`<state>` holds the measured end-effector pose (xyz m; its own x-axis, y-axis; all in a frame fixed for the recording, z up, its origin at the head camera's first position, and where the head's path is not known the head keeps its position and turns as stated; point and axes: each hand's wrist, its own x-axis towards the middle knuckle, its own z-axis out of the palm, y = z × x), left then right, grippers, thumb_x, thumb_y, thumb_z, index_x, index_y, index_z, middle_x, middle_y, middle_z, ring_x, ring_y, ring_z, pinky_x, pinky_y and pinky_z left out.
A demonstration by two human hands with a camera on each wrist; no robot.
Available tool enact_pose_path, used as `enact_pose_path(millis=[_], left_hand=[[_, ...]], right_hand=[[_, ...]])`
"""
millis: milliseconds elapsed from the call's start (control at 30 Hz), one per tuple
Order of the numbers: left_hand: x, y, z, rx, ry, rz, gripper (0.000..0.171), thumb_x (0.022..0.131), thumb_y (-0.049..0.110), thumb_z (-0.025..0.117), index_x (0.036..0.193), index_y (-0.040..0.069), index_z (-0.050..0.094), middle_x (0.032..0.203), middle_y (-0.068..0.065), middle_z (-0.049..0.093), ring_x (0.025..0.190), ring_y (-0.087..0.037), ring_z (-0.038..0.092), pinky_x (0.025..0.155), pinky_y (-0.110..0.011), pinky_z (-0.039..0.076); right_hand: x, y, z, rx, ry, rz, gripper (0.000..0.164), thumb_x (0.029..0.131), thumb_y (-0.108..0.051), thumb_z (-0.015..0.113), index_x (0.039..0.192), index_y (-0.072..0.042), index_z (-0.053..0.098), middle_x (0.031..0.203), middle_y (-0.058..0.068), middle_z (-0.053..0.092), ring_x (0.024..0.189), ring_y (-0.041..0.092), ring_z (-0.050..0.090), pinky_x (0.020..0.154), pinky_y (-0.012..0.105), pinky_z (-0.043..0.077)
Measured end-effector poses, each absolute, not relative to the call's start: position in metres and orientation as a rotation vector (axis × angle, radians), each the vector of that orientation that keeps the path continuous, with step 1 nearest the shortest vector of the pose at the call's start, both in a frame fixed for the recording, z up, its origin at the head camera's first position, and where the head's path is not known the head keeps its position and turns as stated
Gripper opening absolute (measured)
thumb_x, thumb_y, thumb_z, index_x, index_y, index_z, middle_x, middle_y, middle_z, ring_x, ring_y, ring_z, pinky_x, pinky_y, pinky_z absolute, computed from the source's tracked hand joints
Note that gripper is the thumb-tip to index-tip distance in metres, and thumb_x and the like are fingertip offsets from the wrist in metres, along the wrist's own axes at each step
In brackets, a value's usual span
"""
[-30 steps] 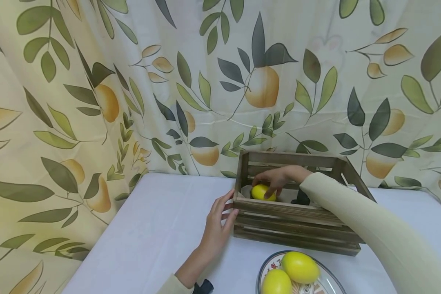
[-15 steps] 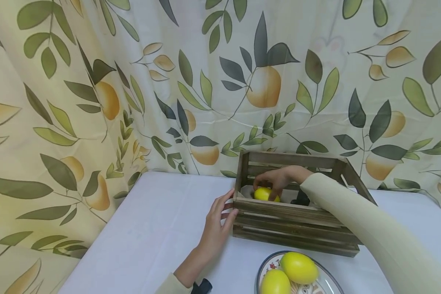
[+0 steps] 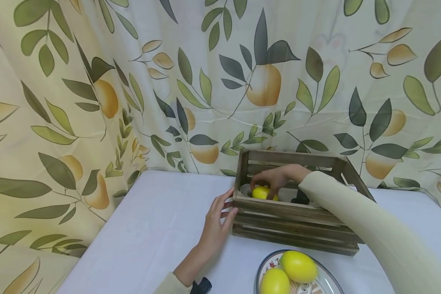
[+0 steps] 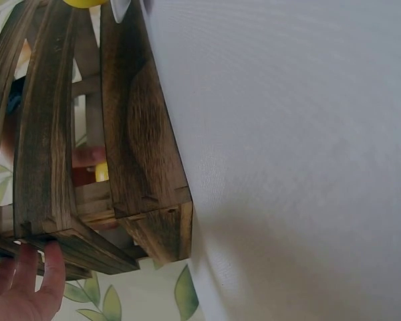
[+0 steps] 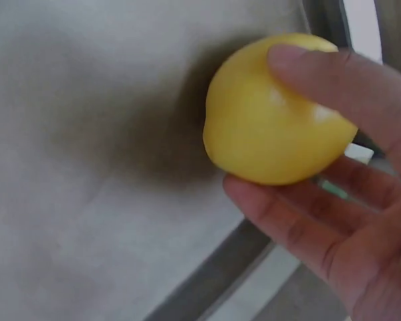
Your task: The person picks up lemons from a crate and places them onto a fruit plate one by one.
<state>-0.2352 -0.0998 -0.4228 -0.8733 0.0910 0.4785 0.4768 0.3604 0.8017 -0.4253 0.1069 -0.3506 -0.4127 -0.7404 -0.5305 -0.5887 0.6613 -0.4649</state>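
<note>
Inside the slatted wooden crate (image 3: 297, 226), near its left end, my right hand (image 3: 273, 178) grips a yellow lemon (image 3: 260, 192). In the right wrist view the thumb (image 5: 307, 70) lies over the lemon (image 5: 271, 120) and the fingers curl beneath it, close above the crate's pale lined floor (image 5: 87, 221). My left hand (image 3: 217, 228) rests against the crate's left end with its fingers extended. The left wrist view has those fingertips (image 4: 52, 257) at the slats. Two more lemons (image 3: 299, 266) lie on a patterned plate (image 3: 332, 281) in front of the crate.
A white cloth covers the table (image 3: 158, 228). Behind it hangs a curtain (image 3: 220, 134) printed with leaves and fruit. The crate's front top rail (image 3: 279, 205) stands between the plate and my right hand.
My right hand and its lemon have shifted only slightly, the lemon now sitting a little lower behind the front rail than a second ago. The left hand stays at the crate.
</note>
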Motion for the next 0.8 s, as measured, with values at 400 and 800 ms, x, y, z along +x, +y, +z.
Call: enact_pose_path(millis=[400, 800], left_hand=[[-0.234, -0.098, -0.421, -0.499, -2.279, -1.516, 0.054, 0.099, 0.014, 0.058, 0.148, 0.02, 0.039, 0.134, -0.009, 0.049, 0.117, -0.023, 0.058, 0.092, -0.038, 0.054], [-0.234, -0.097, -0.422, -0.485, -2.277, -1.517, 0.054, 0.098, 0.013, 0.059, 0.148, 0.02, 0.039, 0.135, -0.009, 0.049, 0.117, -0.024, 0.058, 0.091, -0.036, 0.054]], right_hand=[[-0.42, 0.097, -0.332, -1.086, 2.154, -0.232, 0.055, 0.081, -0.01, 0.078, 0.129, -0.007, 0.051, 0.121, 0.008, 0.055, 0.105, 0.023, 0.053, 0.091, 0.036, 0.051], [-0.411, 0.103, -0.308, -1.089, 2.137, -0.319, 0.057, 0.08, -0.012, 0.078, 0.129, -0.008, 0.049, 0.126, 0.011, 0.052, 0.108, 0.024, 0.055, 0.091, 0.038, 0.052]])
